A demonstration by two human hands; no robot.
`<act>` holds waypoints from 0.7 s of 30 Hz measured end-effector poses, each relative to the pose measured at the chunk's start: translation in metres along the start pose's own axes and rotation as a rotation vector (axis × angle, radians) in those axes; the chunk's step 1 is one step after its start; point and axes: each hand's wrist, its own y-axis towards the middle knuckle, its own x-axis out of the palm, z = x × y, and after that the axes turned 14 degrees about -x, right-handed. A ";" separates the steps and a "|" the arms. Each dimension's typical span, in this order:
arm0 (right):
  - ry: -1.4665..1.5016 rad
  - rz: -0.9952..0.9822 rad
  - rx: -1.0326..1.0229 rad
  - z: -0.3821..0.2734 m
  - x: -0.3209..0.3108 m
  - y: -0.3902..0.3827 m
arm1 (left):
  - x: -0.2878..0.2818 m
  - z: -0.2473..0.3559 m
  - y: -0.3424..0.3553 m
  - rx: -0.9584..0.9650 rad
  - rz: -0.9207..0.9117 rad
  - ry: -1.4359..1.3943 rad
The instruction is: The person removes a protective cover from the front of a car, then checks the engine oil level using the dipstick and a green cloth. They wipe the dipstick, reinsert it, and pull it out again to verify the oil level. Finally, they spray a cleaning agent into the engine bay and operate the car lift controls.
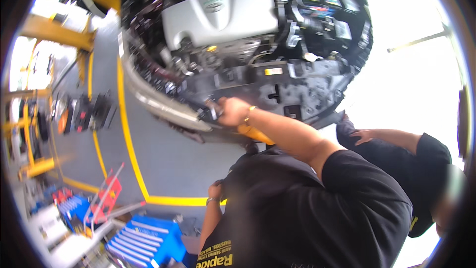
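My right hand point(233, 111), with a yellow band at the wrist, reaches to the front edge of the car's engine bay. Its fingers are closed around a small greyish piece point(213, 108) by the headlamp end of the black front panel point(253, 84); blur hides what it is. Down at my side, my left hand point(215, 190) rests against my dark clothing, with its fingers mostly hidden. Beyond the panel lies the silver-grey engine cover point(238, 12). Under my right wrist an orange-yellow part point(255, 134) shows.
A co-worker in black point(421, 168) stands at the right, one hand on the thigh. Yellow lift parts point(57, 32) stand at the left. A blue ribbed case point(146, 240) and a red hand truck point(106, 198) are at lower left. Yellow lines point(126, 129) mark the grey floor.
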 end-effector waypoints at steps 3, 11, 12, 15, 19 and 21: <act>-0.009 -0.079 -0.157 -0.005 0.002 -0.021 | -0.018 0.014 -0.004 0.027 -0.091 -0.125; -0.027 0.114 0.122 0.034 -0.041 -0.151 | -0.044 0.066 0.056 0.350 0.055 0.344; 0.058 0.207 0.283 0.034 -0.051 -0.173 | -0.046 0.079 0.059 0.383 0.054 0.368; -0.122 0.338 0.373 0.096 -0.043 -0.228 | -0.046 0.124 0.050 0.308 -0.039 0.288; -0.054 0.714 0.651 0.137 -0.051 -0.308 | -0.045 0.176 0.041 0.396 -0.069 0.394; -0.020 0.803 0.813 0.133 -0.064 -0.336 | -0.048 0.187 0.046 0.406 -0.069 0.442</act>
